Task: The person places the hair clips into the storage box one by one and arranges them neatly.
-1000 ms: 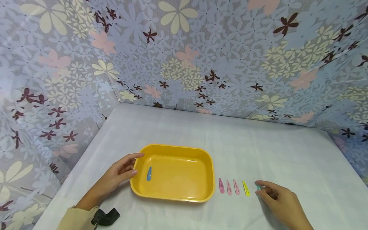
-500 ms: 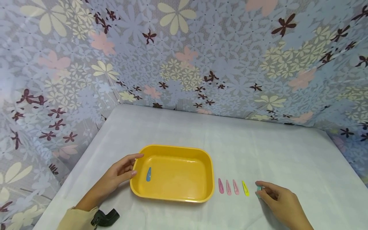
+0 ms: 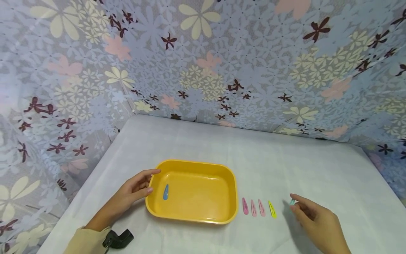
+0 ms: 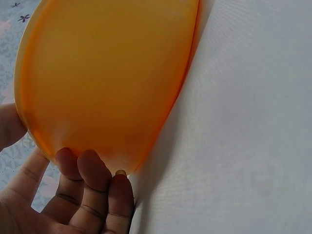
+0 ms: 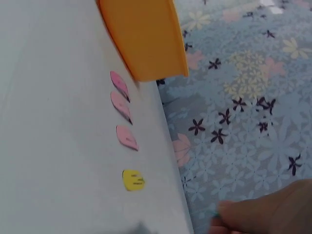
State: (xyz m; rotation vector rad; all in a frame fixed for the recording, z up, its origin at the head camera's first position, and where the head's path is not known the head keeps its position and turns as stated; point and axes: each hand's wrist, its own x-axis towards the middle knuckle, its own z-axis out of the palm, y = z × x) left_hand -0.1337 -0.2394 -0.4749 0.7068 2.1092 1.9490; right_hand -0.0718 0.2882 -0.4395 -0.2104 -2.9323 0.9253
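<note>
My right hand (image 3: 320,220) pinches a teal hair clip (image 3: 292,202) between thumb and forefinger, just above the table at the right. Most of that clip is hidden by the fingers. To its left, a yellow hair clip (image 3: 272,209), two light pink clips and a darker pink clip (image 3: 245,206) lie in a row. My left hand (image 3: 134,188) grips the left end of a yellow tray (image 3: 237,197), thumb and forefinger at the rim; in the left wrist view other fingers (image 4: 92,170) press its outer wall. Inside the tray lies a blue hair clip (image 3: 166,192).
A white cloth (image 3: 203,141) covers the table. Flowered fabric (image 3: 206,63) hangs behind it and along the left side. Near the left wrist is a black strap-like piece (image 3: 118,240) beside the beige sleeve (image 3: 85,241).
The teal clip has been lifted off the table, and my right hand has moved slightly right and up with it. The left hand and tray stay in place.
</note>
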